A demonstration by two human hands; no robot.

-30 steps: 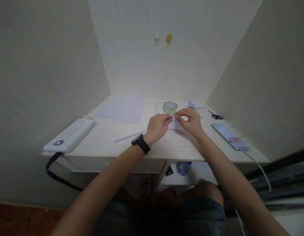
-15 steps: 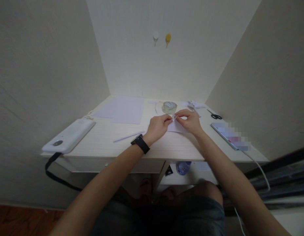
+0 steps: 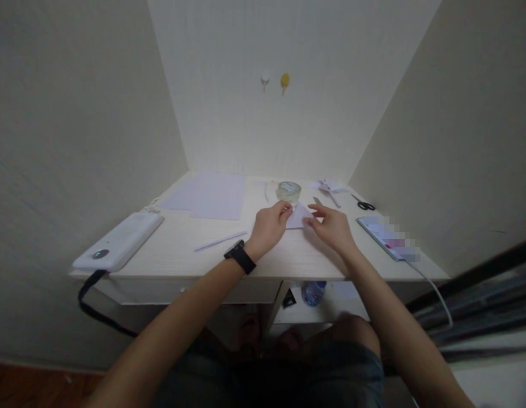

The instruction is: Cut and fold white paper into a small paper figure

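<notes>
A small folded piece of white paper [image 3: 295, 221] lies between my hands on the desk. My left hand [image 3: 269, 225] is closed on its left side, thumb and forefinger pinched at the upper corner. On the right edge of the paper, my right hand [image 3: 332, 228] has its thumb over the sheet and its forefinger by the edge. The paper comes to a point at the top. Just behind it stands a clear roll of tape [image 3: 288, 191]. A thin rolled paper stick [image 3: 220, 241] lies to the left of my left hand.
Flat white sheets [image 3: 218, 195] lie at the back left. A paper pinwheel [image 3: 329, 188] and black-handled scissors [image 3: 365, 205] rest at the back right. A phone [image 3: 380, 238] with a cable is on the right, a white device [image 3: 121, 241] with a black strap on the left.
My right fingers have moved down from the paper's top corner to its right edge, apart from my left fingers. More of the folded paper now shows. The view has tilted slightly.
</notes>
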